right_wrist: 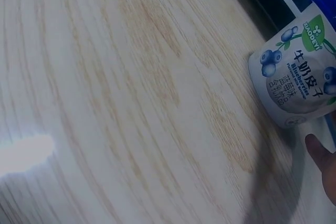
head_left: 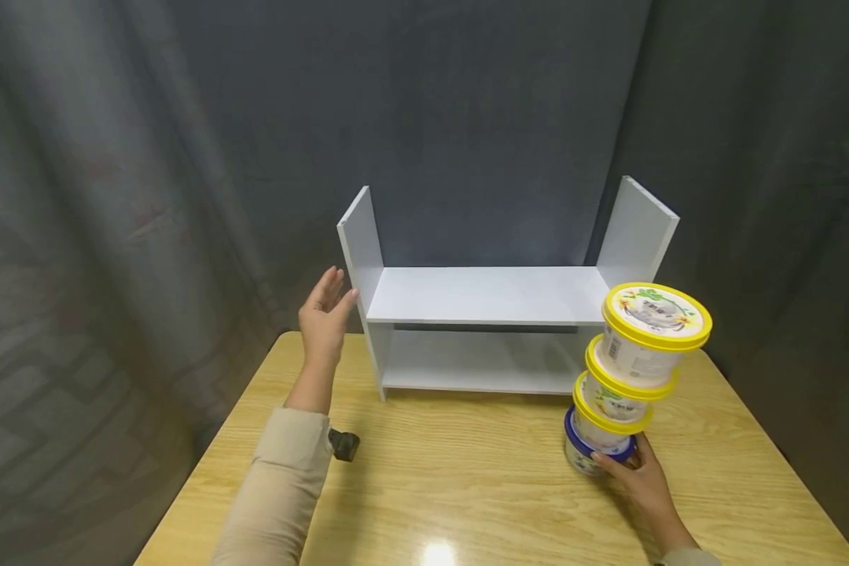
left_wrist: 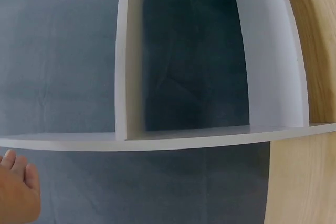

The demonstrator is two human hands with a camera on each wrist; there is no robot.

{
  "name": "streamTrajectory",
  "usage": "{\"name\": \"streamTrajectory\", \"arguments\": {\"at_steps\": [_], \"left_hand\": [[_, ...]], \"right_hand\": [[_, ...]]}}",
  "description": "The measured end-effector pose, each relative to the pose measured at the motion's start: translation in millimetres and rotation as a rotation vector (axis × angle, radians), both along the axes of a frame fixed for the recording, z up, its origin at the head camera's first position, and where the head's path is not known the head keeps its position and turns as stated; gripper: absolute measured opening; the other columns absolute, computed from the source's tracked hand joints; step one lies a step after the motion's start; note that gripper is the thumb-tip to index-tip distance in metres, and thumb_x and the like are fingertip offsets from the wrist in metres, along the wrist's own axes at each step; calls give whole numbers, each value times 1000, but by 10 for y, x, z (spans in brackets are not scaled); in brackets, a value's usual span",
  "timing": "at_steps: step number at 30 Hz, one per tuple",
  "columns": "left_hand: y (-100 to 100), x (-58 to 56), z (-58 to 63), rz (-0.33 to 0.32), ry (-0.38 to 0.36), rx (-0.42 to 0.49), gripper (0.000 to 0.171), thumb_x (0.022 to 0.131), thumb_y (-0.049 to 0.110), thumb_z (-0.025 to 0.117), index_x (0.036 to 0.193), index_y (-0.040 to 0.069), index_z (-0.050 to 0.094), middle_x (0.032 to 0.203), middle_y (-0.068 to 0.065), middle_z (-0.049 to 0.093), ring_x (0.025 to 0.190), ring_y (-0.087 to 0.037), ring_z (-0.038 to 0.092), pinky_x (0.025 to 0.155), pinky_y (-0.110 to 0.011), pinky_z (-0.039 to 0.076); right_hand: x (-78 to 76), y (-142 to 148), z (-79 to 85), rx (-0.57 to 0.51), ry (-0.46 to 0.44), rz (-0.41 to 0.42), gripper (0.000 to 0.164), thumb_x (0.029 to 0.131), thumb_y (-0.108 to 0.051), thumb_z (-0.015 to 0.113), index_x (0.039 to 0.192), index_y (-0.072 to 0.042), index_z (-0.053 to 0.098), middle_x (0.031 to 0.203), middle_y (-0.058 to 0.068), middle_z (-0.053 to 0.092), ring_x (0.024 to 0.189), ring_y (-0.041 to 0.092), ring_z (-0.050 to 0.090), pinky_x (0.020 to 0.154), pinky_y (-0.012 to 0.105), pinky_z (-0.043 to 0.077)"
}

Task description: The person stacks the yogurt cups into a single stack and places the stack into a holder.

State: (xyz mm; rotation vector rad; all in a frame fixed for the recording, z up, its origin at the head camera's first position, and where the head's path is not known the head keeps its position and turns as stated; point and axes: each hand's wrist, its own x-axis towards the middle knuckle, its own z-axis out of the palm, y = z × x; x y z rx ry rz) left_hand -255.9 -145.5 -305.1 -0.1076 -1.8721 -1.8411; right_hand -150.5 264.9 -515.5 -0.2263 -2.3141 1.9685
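A stack of tubs stands on the table at the right in the head view. Several have yellow lids, such as the top tub (head_left: 637, 354); the lowest is a blueberry tub with a blue lid (right_wrist: 294, 69). My right hand (head_left: 644, 483) is at the right side of that lowest tub, its thumb (right_wrist: 317, 153) a little apart from the wall in the right wrist view. Its other fingers are mostly hidden. Beside the left side panel of a white shelf (head_left: 481, 295), my left hand (head_left: 325, 318) is raised with fingers extended; whether it touches the panel is unclear.
The shelf has two levels between upright side panels, the right panel (head_left: 637, 232) rising behind the stack. It stands toward the back of the wooden table (head_left: 467, 472). Grey curtains (head_left: 495, 118) hang behind. A small black object (head_left: 344, 445) shows beside the left sleeve.
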Motion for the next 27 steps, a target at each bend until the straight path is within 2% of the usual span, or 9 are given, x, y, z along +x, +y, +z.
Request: {"name": "streamTrajectory", "arguments": {"at_steps": [3, 6, 10, 12, 13, 16, 19, 21, 27], "left_hand": [[-15, -57, -34, 4, -18, 14, 50, 79, 10, 62, 126, 7, 44, 124, -4, 47, 114, -13, 42, 93, -23, 34], [-22, -115, -66, -4, -52, 28, 49, 79, 8, 62, 125, 10, 46, 125, -3, 47, 114, -12, 42, 92, -22, 35], [-30, -190, -99, -2, -75, 38, 46, 79, 6, 61, 123, 10, 49, 125, -4, 47, 112, -14, 44, 90, -24, 37], [-34, -225, -113, -4, -80, 35, 45, 79, 4, 61, 123, 9, 49, 124, -6, 47, 112, -15, 45, 89, -24, 38], [-34, -242, -121, -1, -85, 32, 45, 79, 4, 61, 122, 9, 50, 124, -6, 47, 111, -15, 45, 89, -23, 38], [-36, -285, -133, 7, -98, 18, 44, 79, 5, 61, 122, 9, 50, 123, -7, 48, 110, -15, 46, 88, -23, 39], [-32, -323, -125, 25, -104, 10, 43, 79, 6, 61, 121, 8, 50, 122, -7, 49, 109, -16, 47, 87, -24, 40], [-22, -349, -113, 39, -111, 13, 43, 79, 6, 61, 121, 8, 51, 121, -8, 50, 108, -16, 48, 87, -24, 41], [19, -428, -84, 74, -159, 32, 45, 79, 5, 61, 122, 10, 50, 122, -7, 49, 109, -16, 47, 87, -25, 40]], "right_hand": [[-7, 18, -42, -2, 1, -11, 79, 78, -16, 64, 138, -23, 13, 128, 19, 26, 102, 8, 38, 71, 8, 40], [-9, 25, -44, 10, -26, -5, 80, 78, -19, 64, 139, -22, 12, 129, 19, 26, 106, 14, 38, 71, 9, 40], [-12, 20, -22, 32, -38, 21, 82, 79, -22, 63, 139, -17, 7, 132, 21, 21, 116, 34, 26, 74, 10, 37], [-24, 36, -55, 69, -47, 17, 81, 79, -25, 63, 139, -20, 8, 131, 18, 23, 115, 29, 30, 76, 10, 37], [-26, 41, -68, 71, -46, 18, 81, 79, -25, 63, 139, -21, 7, 131, 19, 23, 115, 30, 30, 81, 15, 38], [-36, 48, -115, 86, -54, -4, 81, 78, -27, 63, 138, -24, 10, 130, 17, 25, 113, 25, 33, 83, 18, 38], [-25, 26, -88, 57, -39, -5, 82, 78, -24, 64, 139, -23, 8, 132, 19, 23, 115, 31, 29, 81, 12, 36], [-16, 4, -59, 67, -31, -9, 83, 78, -22, 64, 139, -21, 8, 131, 19, 23, 114, 29, 29, 74, 6, 34], [-17, -44, -29, 73, -14, -34, 79, 77, -17, 66, 137, -17, 14, 126, 13, 28, 95, 0, 36, 72, 6, 36]]}}
